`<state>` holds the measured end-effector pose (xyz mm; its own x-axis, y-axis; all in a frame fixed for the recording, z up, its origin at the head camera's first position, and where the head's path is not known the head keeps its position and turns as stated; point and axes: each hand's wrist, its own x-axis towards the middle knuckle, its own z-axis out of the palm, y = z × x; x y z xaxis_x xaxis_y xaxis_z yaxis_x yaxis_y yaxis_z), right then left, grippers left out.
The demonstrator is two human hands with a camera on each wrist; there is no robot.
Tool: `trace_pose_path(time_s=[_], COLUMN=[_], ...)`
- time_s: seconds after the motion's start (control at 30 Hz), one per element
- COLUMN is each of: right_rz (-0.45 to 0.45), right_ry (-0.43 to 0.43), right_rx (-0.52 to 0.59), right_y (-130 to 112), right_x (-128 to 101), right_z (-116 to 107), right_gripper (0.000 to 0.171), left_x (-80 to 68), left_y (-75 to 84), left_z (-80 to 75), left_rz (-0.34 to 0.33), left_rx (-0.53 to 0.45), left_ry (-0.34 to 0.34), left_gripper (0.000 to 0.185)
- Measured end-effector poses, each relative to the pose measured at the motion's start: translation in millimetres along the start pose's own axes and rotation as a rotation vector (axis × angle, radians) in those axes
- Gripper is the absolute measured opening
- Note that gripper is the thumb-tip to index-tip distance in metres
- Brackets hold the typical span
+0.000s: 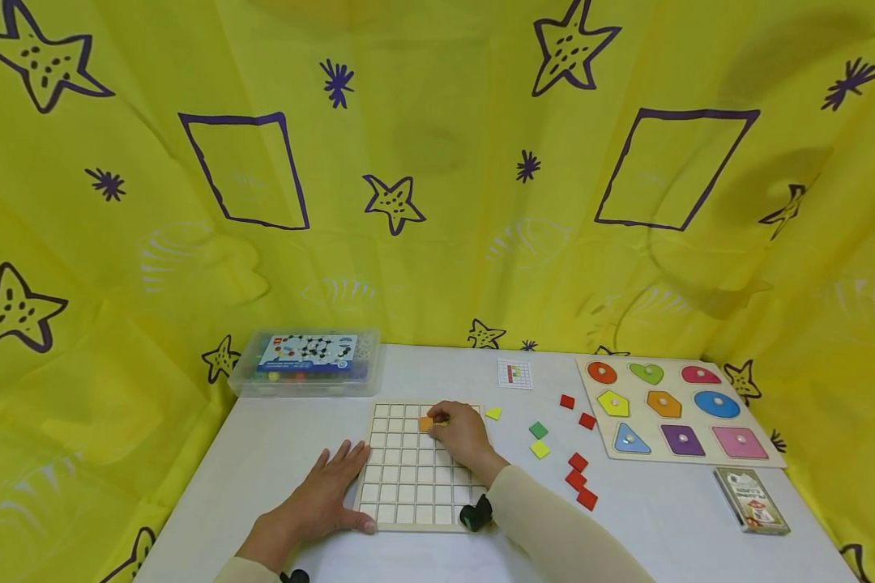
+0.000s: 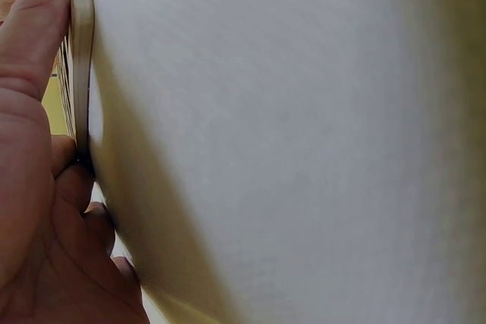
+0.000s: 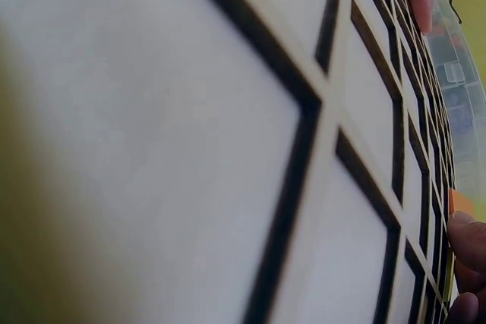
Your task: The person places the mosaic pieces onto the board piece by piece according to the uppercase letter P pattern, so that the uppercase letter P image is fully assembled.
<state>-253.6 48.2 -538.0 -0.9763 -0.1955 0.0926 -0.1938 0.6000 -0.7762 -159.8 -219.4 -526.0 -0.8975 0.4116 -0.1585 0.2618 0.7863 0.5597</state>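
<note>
Head view: a white worktop (image 1: 262, 453) fills the lower half of the frame, with a yellow cloth printed with purple stars and squares behind it. At lower centre lies a pale wooden grid board (image 1: 408, 478). The left hand (image 1: 328, 490) lies flat, fingers straight, against the board's left edge. The right hand (image 1: 463, 433) rests on the board's upper rows, fingertips curled onto an orange tile (image 1: 426, 423) sitting in a cell near the top; a bit of yellow shows under the fingers.

Loose tiles lie right of the board: five red (image 1: 578, 461), two yellow (image 1: 539, 449) and one green (image 1: 538, 430). A small card (image 1: 514, 373) with a coloured grid pattern lies above them.

At far right is a shape puzzle (image 1: 766, 457) with nine knobbed pieces in three rows. Below it lies a card box (image 1: 751, 500); its print is too small to read. At upper left of the worktop stands a clear plastic box (image 1: 306, 364) with a blue label, its writing unreadable.

Left wrist view: the left hand's fingers (image 2: 34, 43) press straight along the board's thin edge (image 2: 81, 51), at the far left of the frame; bare worktop fills the rest.

Right wrist view: the board's cells (image 3: 228, 134) fill the frame, very close. At lower right the fingertips (image 3: 467, 240) touch the orange tile (image 3: 459, 202).
</note>
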Motion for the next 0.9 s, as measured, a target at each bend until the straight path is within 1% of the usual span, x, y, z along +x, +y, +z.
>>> trace_pose_path(time_s=[0.07,0.23,0.4,0.67,0.9], right_rz=[-0.013,-0.009,0.021,0.034,0.065], right_ry=[0.001,0.001,0.001,0.013,0.03], right_rx=[-0.012,-0.004,0.048,0.156,0.183], right_y=[1,2,2,0,-2], right_x=[0,0,0,2,2], right_z=[0,0,-2,-7,-14], right_gripper=[0.02,0.02,0.02,0.018,0.016], left_x=[0.1,0.3,0.8,0.7,1.0], left_y=[-0.2,-1.0,-1.4,-0.9,-1.7], left_z=[0.1,0.5,0.7,1.5,2.5], left_rz=[-0.002,0.003,0.009,-0.009,-0.01], left_rx=[0.001,0.007,0.01,0.002,0.009], left_ry=[-0.002,-0.002,0.003,-0.003,0.0], left_gripper=[0.125,0.125,0.125,0.124,0.124])
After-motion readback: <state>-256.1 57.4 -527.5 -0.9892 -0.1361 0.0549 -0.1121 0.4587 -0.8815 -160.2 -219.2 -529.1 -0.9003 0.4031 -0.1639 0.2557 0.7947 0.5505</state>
